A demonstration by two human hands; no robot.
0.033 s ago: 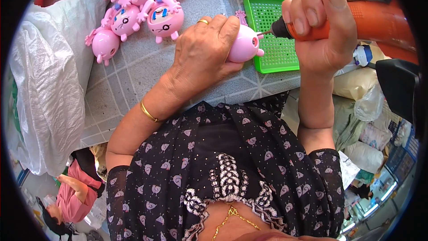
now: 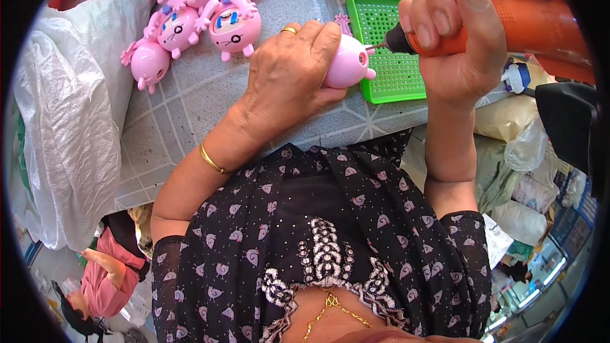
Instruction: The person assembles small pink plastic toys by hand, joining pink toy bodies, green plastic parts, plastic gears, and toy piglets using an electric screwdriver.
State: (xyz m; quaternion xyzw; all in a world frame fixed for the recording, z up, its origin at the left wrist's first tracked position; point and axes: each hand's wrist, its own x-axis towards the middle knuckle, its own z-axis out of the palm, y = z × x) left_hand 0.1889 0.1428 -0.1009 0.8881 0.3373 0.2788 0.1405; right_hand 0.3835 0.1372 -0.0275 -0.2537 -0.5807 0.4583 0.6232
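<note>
My left hand (image 2: 289, 67) is wrapped round a pink plastic toy (image 2: 346, 67) and steadies it above the table. The toy's round body faces right, with a small dark hole showing in it. In my right hand (image 2: 454, 38) is an orange electric screwdriver (image 2: 540, 35) with a black nose. Its thin bit points left at the toy, reaching the upper part of the body near a small foot. Whether the tip sits in a hole is too small to tell. Behind the bit lies a green perforated tray (image 2: 375, 98) holding many small screws.
Several more pink toys (image 2: 235, 25) lie along the table's far side. White woven sacking (image 2: 70, 121) covers the left edge. A small blue-and-white figure (image 2: 518, 78) lies right of my right wrist. Bags (image 2: 508, 117) are piled beyond the table, and another person (image 2: 111, 267) is at lower left.
My right hand and the screwdriver have shifted very slightly left. My left hand and the toy have hardly moved.
</note>
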